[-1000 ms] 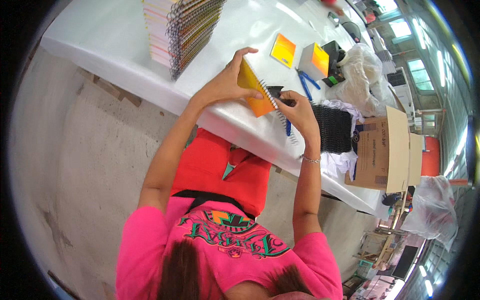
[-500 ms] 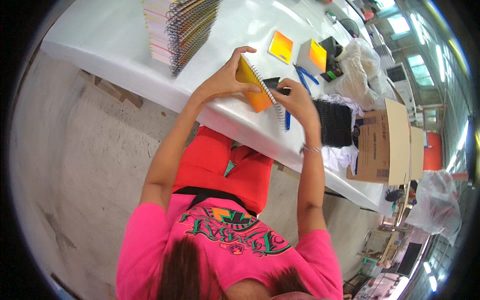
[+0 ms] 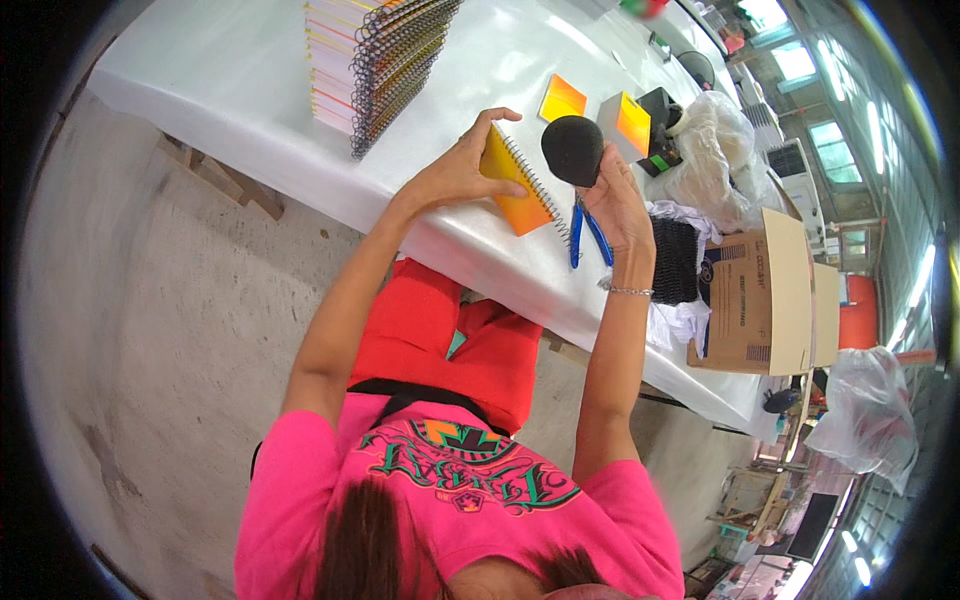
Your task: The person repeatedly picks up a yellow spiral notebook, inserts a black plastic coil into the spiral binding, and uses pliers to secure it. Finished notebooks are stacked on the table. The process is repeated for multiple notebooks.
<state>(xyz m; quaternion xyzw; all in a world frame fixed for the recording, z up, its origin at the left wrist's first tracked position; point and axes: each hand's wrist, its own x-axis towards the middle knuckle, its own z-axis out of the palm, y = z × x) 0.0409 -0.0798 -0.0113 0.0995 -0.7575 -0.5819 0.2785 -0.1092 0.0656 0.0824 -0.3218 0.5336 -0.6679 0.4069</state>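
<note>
My left hand (image 3: 462, 172) grips a small spiral notebook (image 3: 520, 208) with a yellow-orange cover, thumb on the cover and fingers behind its top edge. A wire coil runs along the notebook's right side, and its lower end sticks out past the cover. Just right of it, my right hand (image 3: 620, 208) pinches a flat, rounded black pad (image 3: 572, 150) by its lower right edge, held up off the table. What the pad is, I cannot tell. Beneath that hand lie blue-handled pliers (image 3: 598, 242), partly covered by it.
A stack of spiral-bound notebooks (image 3: 335, 80) stands far left on the white table (image 3: 240, 100). Beyond my hands are a yellow-orange cover (image 3: 564, 98) and a block of covers (image 3: 630, 122). Rightward are black coils (image 3: 674, 258), a plastic bag (image 3: 712, 150) and a cardboard box (image 3: 745, 300).
My right hand has moved away from the notebook's coil, turned and lifted the black pad into plain view. The notebook in my left hand has shifted slightly down and right.
</note>
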